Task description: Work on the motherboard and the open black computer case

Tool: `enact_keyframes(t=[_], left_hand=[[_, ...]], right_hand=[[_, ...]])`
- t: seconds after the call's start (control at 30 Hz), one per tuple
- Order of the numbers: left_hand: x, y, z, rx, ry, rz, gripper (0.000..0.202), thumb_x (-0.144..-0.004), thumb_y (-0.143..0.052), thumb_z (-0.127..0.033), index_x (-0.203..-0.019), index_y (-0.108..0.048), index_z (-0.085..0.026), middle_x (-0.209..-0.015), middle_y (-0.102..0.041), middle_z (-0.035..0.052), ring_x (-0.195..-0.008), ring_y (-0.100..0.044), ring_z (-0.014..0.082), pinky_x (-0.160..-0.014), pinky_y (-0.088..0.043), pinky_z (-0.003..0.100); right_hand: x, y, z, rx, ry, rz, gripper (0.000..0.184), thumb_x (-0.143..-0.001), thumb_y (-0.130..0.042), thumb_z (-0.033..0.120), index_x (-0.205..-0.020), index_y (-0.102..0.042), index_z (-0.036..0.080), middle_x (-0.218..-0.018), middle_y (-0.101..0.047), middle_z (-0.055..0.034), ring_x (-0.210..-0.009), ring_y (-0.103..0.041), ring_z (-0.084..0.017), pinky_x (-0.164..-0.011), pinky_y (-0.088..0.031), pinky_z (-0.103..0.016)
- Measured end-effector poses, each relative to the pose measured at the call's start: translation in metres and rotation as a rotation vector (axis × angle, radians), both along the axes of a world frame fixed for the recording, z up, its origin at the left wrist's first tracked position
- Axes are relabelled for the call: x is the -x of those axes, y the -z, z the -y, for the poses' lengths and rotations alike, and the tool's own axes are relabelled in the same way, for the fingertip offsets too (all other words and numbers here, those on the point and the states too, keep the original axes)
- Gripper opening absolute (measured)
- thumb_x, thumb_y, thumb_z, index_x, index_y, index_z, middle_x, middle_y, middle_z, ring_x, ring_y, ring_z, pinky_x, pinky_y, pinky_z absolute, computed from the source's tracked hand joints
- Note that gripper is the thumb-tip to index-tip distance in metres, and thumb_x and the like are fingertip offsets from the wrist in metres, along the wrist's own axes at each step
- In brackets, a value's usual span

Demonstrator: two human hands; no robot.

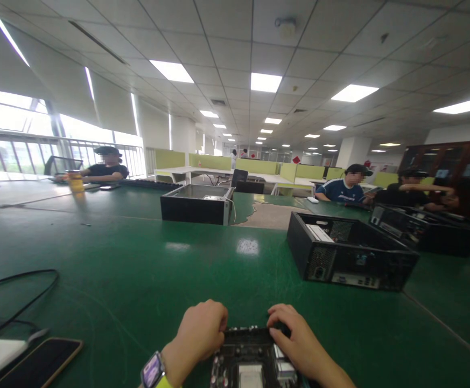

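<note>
At the bottom middle, a dark motherboard (245,353) lies in front of me, cut off by the lower edge of the view. A pale square (251,376) and silver port blocks (285,369) show on it. My left hand (202,328), with a watch (153,371) on its wrist, closes its curled fingers at the board's far left corner; some fingertips are hidden. Across from it, my right hand (295,337) bends thumb and fingers around the far right corner.
An open computer case (351,258) stands ahead on the right, another (194,207) farther off in the middle. A phone (41,364), a white device (0,353) and a black cable (20,277) lie at left on the green tabletop (138,269). Several people sit around the table.
</note>
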State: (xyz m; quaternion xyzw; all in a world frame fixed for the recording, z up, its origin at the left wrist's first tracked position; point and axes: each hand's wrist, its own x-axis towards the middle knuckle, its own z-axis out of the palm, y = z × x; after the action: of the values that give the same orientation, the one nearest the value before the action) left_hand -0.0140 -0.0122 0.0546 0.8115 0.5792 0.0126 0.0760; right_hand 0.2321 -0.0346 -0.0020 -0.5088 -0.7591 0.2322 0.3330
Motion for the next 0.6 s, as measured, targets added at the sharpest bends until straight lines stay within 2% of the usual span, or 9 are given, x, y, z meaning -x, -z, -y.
enact_keyframes(t=[0.17, 0.6], left_hand=[[0.0002, 0.0036, -0.0001, -0.012, 0.001, 0.025, 0.027, -0.062, -0.051, -0.017, -0.078, -0.069, -0.028, -0.089, -0.073, 0.0033, -0.086, -0.067, 0.0270, -0.072, -0.049, 0.038], [-0.0008, 0.0008, 0.0008, -0.012, -0.009, 0.022, 0.026, -0.060, -0.050, -0.015, -0.075, -0.068, -0.027, -0.087, -0.073, 0.0036, -0.085, -0.067, 0.0273, -0.071, -0.049, 0.037]], right_hand=[[0.0005, -0.0010, 0.0011, -0.008, -0.001, -0.007, 0.010, -0.080, -0.054, 0.023, -0.083, -0.064, 0.022, -0.108, -0.064, -0.0052, -0.109, -0.054, -0.021, -0.099, -0.036, -0.036], [0.0011, -0.0008, 0.0002, -0.008, 0.005, -0.012, 0.010, -0.079, -0.055, 0.022, -0.081, -0.065, 0.021, -0.106, -0.064, -0.0053, -0.106, -0.055, -0.020, -0.096, -0.038, -0.034]])
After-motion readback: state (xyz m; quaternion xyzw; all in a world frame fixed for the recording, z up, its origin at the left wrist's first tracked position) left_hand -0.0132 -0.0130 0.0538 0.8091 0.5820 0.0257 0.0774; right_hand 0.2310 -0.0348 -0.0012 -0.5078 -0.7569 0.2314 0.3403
